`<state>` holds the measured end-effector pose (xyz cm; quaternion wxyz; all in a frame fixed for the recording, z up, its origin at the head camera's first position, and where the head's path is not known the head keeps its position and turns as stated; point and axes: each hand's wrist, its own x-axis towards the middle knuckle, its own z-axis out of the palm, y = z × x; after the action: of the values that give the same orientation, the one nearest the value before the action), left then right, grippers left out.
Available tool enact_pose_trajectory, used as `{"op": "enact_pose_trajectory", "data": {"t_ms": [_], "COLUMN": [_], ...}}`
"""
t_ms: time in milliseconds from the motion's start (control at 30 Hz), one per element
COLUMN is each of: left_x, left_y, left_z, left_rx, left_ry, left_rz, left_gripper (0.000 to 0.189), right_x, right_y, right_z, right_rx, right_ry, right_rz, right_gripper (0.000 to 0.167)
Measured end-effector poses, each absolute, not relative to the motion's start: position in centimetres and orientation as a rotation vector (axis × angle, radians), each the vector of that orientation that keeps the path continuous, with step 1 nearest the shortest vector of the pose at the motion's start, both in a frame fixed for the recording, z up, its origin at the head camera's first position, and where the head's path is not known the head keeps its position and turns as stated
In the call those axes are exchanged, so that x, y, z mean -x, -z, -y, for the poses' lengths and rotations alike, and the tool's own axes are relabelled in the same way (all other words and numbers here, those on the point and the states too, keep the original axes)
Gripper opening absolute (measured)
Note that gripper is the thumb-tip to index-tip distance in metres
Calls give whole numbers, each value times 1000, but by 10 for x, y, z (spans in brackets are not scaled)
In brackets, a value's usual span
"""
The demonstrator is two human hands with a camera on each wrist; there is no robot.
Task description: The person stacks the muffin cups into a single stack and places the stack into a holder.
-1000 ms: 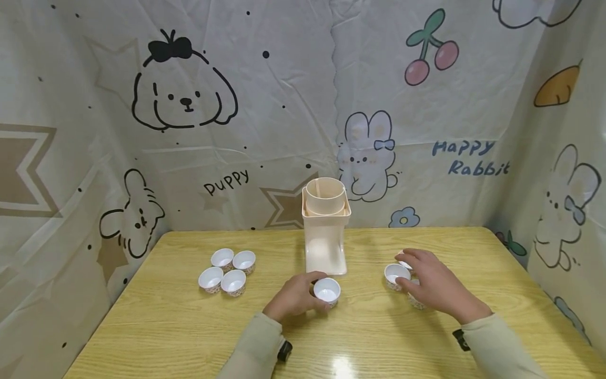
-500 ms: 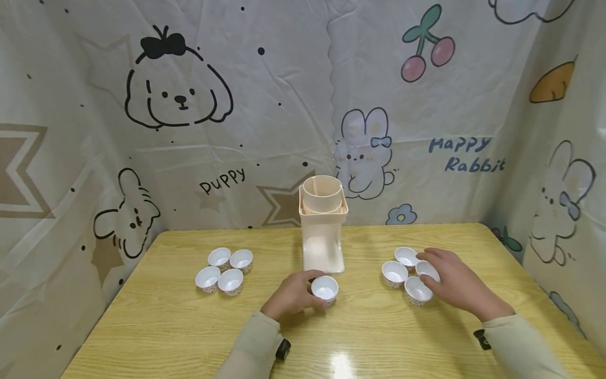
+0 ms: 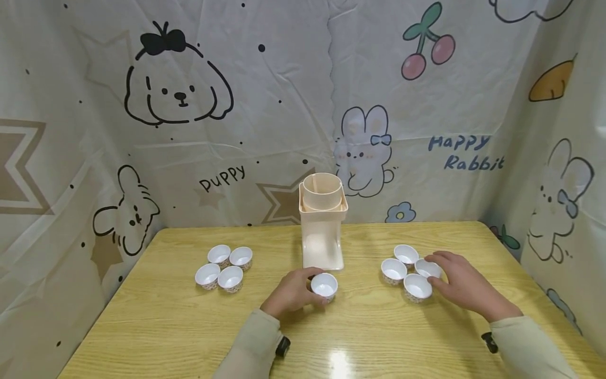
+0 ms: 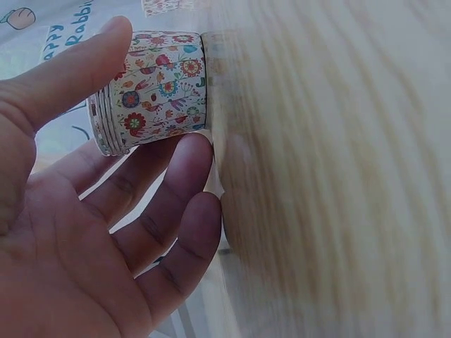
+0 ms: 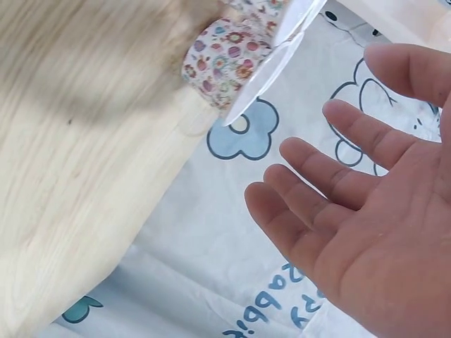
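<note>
Pale fabric backdrop (image 3: 284, 79), printed with cartoon puppies, rabbits and cherries, hangs behind a yellow wood-grain desk (image 3: 360, 337), where a cream plastic stand (image 3: 323, 242) with a square top rises near the far edge. Set into that top is a cream open cylinder (image 3: 322, 195). Directly in front of the stand, a person's left hand (image 3: 294, 291) curls thumb and fingers around a nested stack of white-lined paper cups (image 3: 324, 287) printed with small colourful flowers, upright on the desk; several rims show at its top. To the right of the stand, the right hand (image 3: 461, 284) is loosely spread and holds nothing, its fingers just beside four matching floral cups (image 3: 417, 288) grouped close together; the right wrist view shows a gap between fingers and cups. To the left of the stand, another four white-lined cups (image 3: 230, 279) form a similar close group, all open side up. Light beige sleeves (image 3: 251, 342) reach in from the side opposite the stand.
</note>
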<state>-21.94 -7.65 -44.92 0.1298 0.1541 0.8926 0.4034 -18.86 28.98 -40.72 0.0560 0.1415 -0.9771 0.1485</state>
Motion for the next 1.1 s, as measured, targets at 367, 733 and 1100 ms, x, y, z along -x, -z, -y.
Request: {"op": "enact_pose_trajectory", "data": {"t_ms": [367, 733, 1100], "left_x": [221, 220, 222], "left_y": [448, 450, 449], "left_z": [77, 74, 75], "left_rx": [-466, -489, -405], "left_ry": [-1139, -1187, -1205], "left_rz": [-2626, -2617, -2591], "left_gripper": [64, 63, 65], "right_x": [207, 220, 228], "right_y": [415, 420, 424], "right_z": [-305, -317, -319], "right_rx": [-405, -363, -360], "right_ry": [-532, -632, -659], "right_rz": [3036, 3161, 3226], "right_gripper": [48, 65, 69]}}
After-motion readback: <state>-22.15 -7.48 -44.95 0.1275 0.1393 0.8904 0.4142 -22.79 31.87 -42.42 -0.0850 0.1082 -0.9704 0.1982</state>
